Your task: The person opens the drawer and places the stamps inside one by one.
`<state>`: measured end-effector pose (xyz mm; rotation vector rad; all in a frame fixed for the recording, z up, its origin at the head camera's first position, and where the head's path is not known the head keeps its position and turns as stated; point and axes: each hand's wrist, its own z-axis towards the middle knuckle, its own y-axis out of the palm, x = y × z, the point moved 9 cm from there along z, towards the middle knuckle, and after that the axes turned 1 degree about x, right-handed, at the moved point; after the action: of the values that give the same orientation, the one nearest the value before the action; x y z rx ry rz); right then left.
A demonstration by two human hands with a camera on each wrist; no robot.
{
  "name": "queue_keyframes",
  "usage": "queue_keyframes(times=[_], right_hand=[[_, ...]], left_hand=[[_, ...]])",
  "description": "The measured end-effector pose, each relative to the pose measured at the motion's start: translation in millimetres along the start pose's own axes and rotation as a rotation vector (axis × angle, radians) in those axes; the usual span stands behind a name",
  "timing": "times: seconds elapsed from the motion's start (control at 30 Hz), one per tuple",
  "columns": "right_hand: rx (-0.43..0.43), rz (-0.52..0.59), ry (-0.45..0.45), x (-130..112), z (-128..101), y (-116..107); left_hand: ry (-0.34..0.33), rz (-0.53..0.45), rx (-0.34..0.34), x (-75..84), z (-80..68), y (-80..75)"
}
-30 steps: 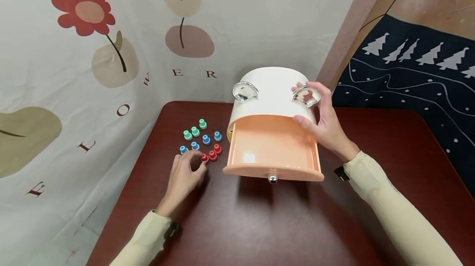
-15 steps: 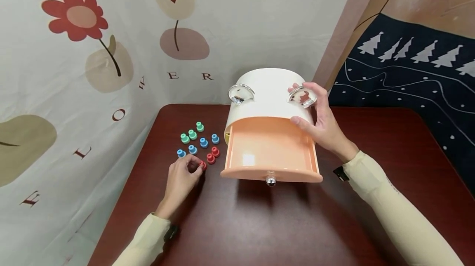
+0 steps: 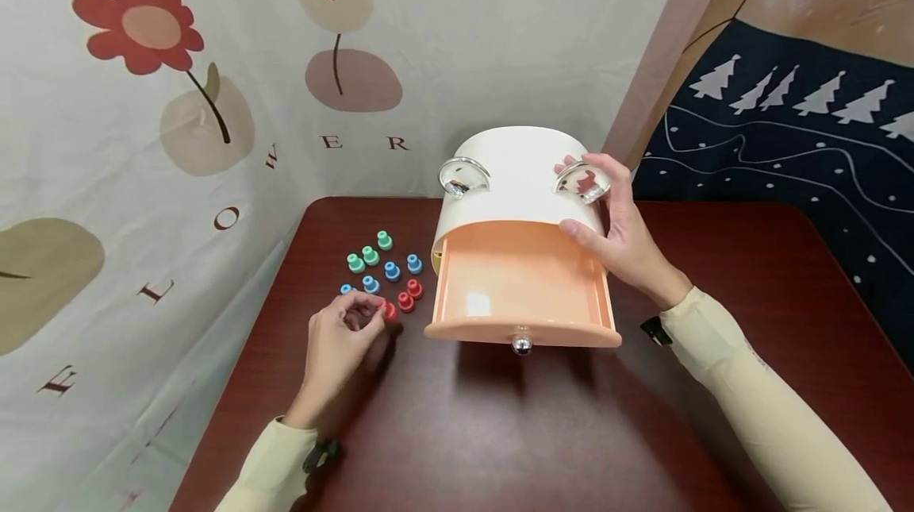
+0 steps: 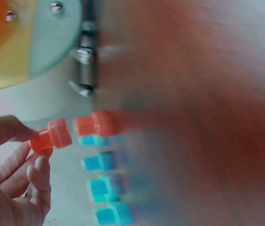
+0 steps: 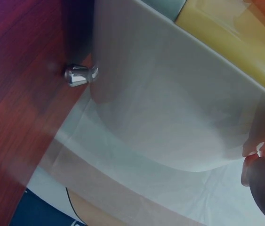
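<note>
— Red peg (image 3: pixel 389 310): where does it sit?
— At the tips of the left hand (image 3: pixel 336 345), pinched between thumb and forefinger just above the table (image 3: pixel 500 433); the left wrist view shows the same red peg (image 4: pixel 52 135) held at the fingertips (image 4: pixel 38 167).
— And the rest of the pegs?
— Two more red pegs (image 3: pixel 409 296) stand just beside it at about 2 o'clock. Blue pegs (image 3: pixel 391 271) and green pegs (image 3: pixel 370 255) cluster beyond them, toward 12 o'clock, all on the table.
— What is the right hand doing?
— The right hand (image 3: pixel 617 238) grips the white drawer box (image 3: pixel 517 179) on its right side, fingers curled over the top near one silver ring handle (image 3: pixel 583 182), thumb on the front edge. A second ring handle (image 3: pixel 464 175) sits at the box's left.
— Is the drawer out?
— Yes, the orange drawer (image 3: pixel 521 282) is pulled out toward 6 o'clock, with a small silver knob (image 3: pixel 521 343) on its front. It lies at 3 o'clock from the pinched peg, near but apart.
— Behind it all?
— A flower-print cloth (image 3: pixel 178 99) hangs at 10 o'clock.
</note>
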<state>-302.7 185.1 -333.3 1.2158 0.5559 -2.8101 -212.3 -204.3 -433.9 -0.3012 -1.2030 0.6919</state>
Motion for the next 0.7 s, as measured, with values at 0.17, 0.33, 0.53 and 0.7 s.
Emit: queue_keyframes(times=[0.17, 0.33, 0.53, 0.7], right_hand=[[-0.002, -0.005, 0.031, 1, 0, 6], [-0.003, -0.005, 0.031, -1, -1, 5], [0.002, -0.013, 0.039, -1, -2, 0], [0.004, -0.019, 0.033, -1, 0, -2]], left_hand=[[0.059, -0.045, 0.142, 20.3, -0.2, -20.8], [0.151, -0.171, 0.212, 52.2, -0.9, -27.6], [0.297, -0.309, 0.248, 116.5, -1.4, -33.4], [0.392, -0.363, 0.272, 150.3, 1.1, -34.1]])
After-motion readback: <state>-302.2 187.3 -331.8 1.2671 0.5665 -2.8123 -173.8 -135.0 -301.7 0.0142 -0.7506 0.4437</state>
